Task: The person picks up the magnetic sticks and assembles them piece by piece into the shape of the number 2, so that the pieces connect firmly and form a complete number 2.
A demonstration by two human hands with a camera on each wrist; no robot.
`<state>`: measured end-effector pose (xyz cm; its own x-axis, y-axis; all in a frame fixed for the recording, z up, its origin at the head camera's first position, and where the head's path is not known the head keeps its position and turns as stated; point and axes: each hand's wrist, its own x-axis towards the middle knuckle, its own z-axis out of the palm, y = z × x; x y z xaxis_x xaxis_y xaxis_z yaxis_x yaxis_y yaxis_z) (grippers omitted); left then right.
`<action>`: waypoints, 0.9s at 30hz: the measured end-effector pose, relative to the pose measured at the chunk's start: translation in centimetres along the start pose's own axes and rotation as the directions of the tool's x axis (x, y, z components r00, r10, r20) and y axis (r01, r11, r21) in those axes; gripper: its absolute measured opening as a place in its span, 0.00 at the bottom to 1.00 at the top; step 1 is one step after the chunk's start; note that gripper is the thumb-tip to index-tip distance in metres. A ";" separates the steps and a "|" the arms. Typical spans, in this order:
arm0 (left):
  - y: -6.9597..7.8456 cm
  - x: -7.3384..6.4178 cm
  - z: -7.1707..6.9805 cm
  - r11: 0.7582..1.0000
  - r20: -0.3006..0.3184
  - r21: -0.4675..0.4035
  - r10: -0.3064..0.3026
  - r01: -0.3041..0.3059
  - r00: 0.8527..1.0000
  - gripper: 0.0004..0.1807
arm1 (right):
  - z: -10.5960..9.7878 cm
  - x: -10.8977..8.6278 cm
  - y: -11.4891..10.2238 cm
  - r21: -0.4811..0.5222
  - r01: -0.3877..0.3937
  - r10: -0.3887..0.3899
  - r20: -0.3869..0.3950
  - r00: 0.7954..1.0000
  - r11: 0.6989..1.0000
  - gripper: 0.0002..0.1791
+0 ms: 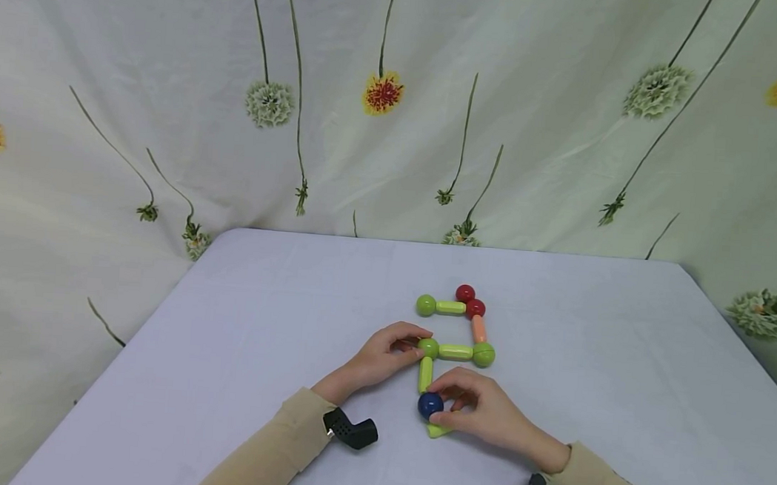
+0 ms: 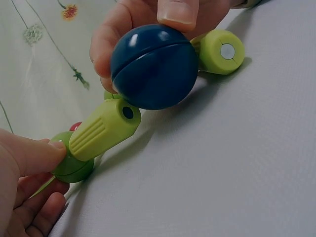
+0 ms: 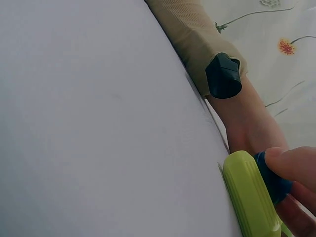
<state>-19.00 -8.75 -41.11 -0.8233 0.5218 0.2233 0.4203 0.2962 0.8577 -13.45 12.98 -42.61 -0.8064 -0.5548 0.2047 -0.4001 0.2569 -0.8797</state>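
Note:
In the head view, my left hand [image 1: 385, 353] pinches a green ball [image 1: 428, 348] at the left corner of a chain of balls and rods. From that ball a yellow-green rod [image 1: 426, 374] runs toward a dark blue ball [image 1: 430, 406]. The fingers and thumb of my right hand [image 1: 478, 410] grip the blue ball. In the left wrist view, the rod's end [image 2: 128, 112] faces the blue ball [image 2: 154, 66]; whether they touch, I cannot tell. Another yellow-green rod [image 1: 439, 429] lies beside the blue ball, and fills the lower right of the right wrist view [image 3: 251, 195].
Further along the chain are a yellow-green rod [image 1: 455, 352], a green ball [image 1: 484, 354], an orange rod [image 1: 479, 328], a red ball [image 1: 475, 309], another red ball [image 1: 465, 293], a rod [image 1: 451, 307] and a green ball [image 1: 426, 305]. A white cloth covers the table [image 1: 278, 295].

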 end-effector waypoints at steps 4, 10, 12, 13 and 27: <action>1.6 -0.3 -0.3 1.000 0.013 -0.009 -0.003 0.003 1.000 0.17 | 0.1 0.0 0.0 -0.011 0.009 -0.009 0.002 1.000 1.000 0.18; 1.6 -0.3 -0.4 1.000 0.014 -0.016 0.001 0.000 1.000 0.17 | 0.1 0.0 -0.3 -0.008 0.030 -0.030 0.011 0.999 1.000 0.17; 1.6 -0.3 -0.4 1.000 0.012 -0.018 0.004 -0.004 1.000 0.17 | 0.1 0.0 -0.3 -0.008 0.037 -0.037 0.012 0.999 0.999 0.17; 1.6 -0.3 -0.4 1.000 0.012 -0.017 0.004 -0.004 1.000 0.17 | 0.1 0.0 -0.3 -0.010 0.040 -0.040 0.013 0.999 0.999 0.17; 1.8 -0.4 -0.4 1.000 0.012 -0.007 -0.004 0.004 1.000 0.17 | 0.2 0.1 -0.3 -0.003 0.028 -0.028 0.003 1.000 1.000 0.18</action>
<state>-18.10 -8.71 -39.49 -0.8203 0.5304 0.2139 0.4141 0.2929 0.8618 -13.34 12.71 -42.45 -0.7937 -0.5640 0.2278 -0.4237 0.2440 -0.8723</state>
